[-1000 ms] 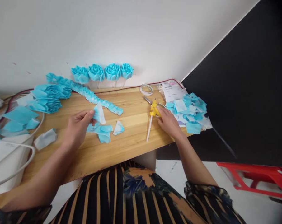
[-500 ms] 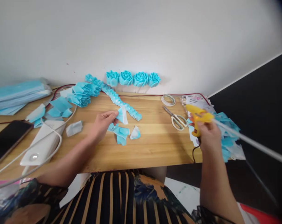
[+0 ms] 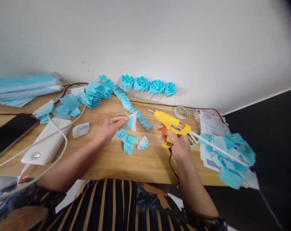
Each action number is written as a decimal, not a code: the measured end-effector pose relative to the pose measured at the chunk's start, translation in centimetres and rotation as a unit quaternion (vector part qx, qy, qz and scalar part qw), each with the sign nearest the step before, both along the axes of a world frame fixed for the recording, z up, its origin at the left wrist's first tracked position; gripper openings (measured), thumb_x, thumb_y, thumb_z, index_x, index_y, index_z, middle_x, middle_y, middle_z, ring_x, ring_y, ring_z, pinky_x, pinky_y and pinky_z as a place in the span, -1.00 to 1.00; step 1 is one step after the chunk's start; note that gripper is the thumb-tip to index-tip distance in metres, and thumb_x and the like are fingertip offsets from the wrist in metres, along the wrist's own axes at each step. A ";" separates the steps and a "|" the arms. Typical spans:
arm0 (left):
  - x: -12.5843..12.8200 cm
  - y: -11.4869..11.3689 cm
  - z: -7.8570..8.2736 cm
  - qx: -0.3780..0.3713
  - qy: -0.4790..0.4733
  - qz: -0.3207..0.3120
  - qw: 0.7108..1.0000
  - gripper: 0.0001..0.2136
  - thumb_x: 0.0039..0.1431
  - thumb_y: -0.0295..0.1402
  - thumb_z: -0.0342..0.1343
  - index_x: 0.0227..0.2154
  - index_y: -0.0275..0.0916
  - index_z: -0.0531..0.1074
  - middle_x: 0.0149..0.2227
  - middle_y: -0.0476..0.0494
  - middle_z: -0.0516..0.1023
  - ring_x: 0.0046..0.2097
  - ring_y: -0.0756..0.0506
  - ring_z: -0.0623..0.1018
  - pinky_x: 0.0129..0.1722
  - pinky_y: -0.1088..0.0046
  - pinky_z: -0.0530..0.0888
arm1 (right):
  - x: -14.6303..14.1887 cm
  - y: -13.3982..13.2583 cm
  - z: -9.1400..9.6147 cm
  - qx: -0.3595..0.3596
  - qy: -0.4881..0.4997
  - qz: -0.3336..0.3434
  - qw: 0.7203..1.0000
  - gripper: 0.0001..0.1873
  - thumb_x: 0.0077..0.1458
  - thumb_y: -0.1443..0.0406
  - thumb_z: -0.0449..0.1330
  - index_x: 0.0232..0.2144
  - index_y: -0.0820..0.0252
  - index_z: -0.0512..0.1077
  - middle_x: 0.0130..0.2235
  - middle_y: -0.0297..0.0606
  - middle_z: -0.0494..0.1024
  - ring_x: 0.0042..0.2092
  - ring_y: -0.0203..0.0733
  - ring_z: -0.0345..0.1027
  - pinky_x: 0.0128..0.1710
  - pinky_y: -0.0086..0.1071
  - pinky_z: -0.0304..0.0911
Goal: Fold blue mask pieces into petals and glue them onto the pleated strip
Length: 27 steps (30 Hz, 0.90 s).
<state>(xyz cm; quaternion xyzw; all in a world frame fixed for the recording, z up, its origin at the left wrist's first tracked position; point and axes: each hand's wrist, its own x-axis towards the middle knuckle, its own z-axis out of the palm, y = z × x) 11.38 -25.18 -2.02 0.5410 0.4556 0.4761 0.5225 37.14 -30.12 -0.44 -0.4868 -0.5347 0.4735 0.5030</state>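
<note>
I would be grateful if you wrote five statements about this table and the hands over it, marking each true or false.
1. The right hand holds the glue gun. True.
2. The left hand holds scissors. False: the left hand pinches a blue piece.
3. Four blue flowers are in a row by the wall. True.
4. The tape roll lies on the phone. False: the tape roll lies on the table.
5. The phone is left of the white device. True.
</note>
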 end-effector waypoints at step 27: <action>0.3 -0.1 0.2 -0.076 -0.054 0.060 0.994 -0.80 -0.12 -0.22 0.45 -0.45 -0.22 0.67 -0.43 -0.05 0.65 -0.42 0.00 0.46 -0.38 0.49 0.41 | -1.4 0.3 -3.8 0.005 0.029 0.088 0.996 -0.28 0.21 -0.07 0.24 0.29 0.13 0.31 -0.39 -0.30 0.56 -0.48 -0.26 0.33 -0.49 -0.35 0.29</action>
